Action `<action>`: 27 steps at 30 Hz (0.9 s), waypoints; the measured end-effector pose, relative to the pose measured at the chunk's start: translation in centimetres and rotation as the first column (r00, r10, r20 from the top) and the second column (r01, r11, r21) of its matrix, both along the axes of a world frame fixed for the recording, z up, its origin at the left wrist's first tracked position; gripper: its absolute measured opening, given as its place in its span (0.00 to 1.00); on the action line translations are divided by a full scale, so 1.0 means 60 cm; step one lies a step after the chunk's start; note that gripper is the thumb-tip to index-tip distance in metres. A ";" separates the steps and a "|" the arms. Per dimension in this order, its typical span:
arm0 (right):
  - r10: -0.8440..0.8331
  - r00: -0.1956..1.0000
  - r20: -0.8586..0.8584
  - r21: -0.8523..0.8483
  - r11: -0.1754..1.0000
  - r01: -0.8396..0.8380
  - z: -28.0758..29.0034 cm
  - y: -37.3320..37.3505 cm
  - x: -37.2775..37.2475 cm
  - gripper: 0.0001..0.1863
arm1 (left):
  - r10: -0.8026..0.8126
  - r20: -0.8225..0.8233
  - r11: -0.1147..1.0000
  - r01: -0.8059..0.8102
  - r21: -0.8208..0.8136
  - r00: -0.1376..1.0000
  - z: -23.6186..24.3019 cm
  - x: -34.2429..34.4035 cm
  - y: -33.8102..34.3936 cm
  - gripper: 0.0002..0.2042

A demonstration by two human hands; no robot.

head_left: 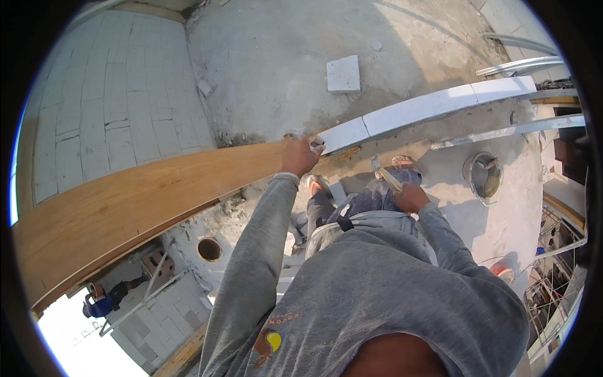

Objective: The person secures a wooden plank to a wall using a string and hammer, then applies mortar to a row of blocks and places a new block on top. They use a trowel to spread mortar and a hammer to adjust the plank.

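My left hand (300, 154) is at the joint where a long brown wooden board (138, 195) meets a row of white blocks (418, 110), its fingers closed on something small that I cannot make out. Lower and to the right, my right hand (409, 196) grips the wooden handle of a hammer (389, 179), held in front of my thigh with its head tilted up. My sandalled feet show below the board and blocks.
A loose white block (343, 74) lies on the concrete floor beyond. A bucket (482, 182) stands right, beside metal channels (502, 131). A round hole (208, 249) is at lower left, near a person in blue (103, 305) below. A block wall (113, 94) rises back left.
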State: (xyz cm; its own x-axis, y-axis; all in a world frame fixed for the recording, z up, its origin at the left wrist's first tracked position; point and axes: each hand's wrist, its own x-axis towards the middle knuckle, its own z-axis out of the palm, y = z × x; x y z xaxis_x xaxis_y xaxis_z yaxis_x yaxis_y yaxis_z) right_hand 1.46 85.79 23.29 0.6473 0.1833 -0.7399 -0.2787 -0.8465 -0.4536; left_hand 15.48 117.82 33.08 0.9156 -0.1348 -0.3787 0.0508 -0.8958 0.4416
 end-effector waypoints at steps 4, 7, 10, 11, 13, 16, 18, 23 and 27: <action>-0.437 0.899 0.018 -0.053 0.898 0.437 -0.032 0.131 -0.083 0.24 | -0.317 -0.296 0.935 0.349 0.062 0.901 -0.133 0.108 0.052 0.11; -0.663 0.749 -0.023 0.005 0.749 0.663 -0.049 0.235 -0.132 0.23 | -0.413 -0.436 0.835 0.524 0.170 0.800 -0.215 0.130 0.071 0.11; -0.734 0.679 0.018 0.104 0.677 0.728 -0.096 0.304 -0.158 0.20 | -0.358 -0.473 0.809 0.521 0.274 0.805 -0.296 0.134 0.077 0.11; -0.736 0.676 0.041 0.133 0.674 0.726 -0.116 0.321 -0.167 0.19 | -0.353 -0.474 0.807 0.519 0.283 0.807 -0.319 0.129 0.087 0.11; -0.734 0.676 0.074 0.241 0.670 0.702 -0.172 0.344 -0.170 0.18 | -0.360 -0.468 0.800 0.525 0.291 0.807 -0.372 0.144 0.102 0.12; -0.732 0.681 -0.009 0.319 0.644 0.696 -0.259 0.382 -0.152 0.19 | -0.361 -0.510 0.780 0.553 0.295 0.781 -0.437 0.153 0.136 0.11; -0.700 0.711 -0.070 0.343 0.652 0.676 -0.313 0.395 -0.125 0.22 | -0.414 -0.506 0.775 0.585 0.239 0.757 -0.471 0.152 0.152 0.10; -0.789 0.598 0.141 0.479 0.584 0.656 -0.365 0.444 -0.074 0.18 | -0.447 -0.475 0.803 0.574 0.160 0.758 -0.524 0.149 0.184 0.10; -0.845 0.511 0.157 0.528 0.509 0.680 -0.378 0.479 -0.043 0.18 | -0.481 -0.477 0.793 0.597 0.122 0.736 -0.553 0.153 0.192 0.11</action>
State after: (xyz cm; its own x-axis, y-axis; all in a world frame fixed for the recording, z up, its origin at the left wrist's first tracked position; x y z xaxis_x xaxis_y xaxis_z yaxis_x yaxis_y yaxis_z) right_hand -1.11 114.54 0.63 0.8445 -0.3332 -0.4192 -0.4793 -0.1211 -0.8693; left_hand 24.66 129.36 -0.09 0.4723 -0.4049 -0.7829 -0.3565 -0.9001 0.2504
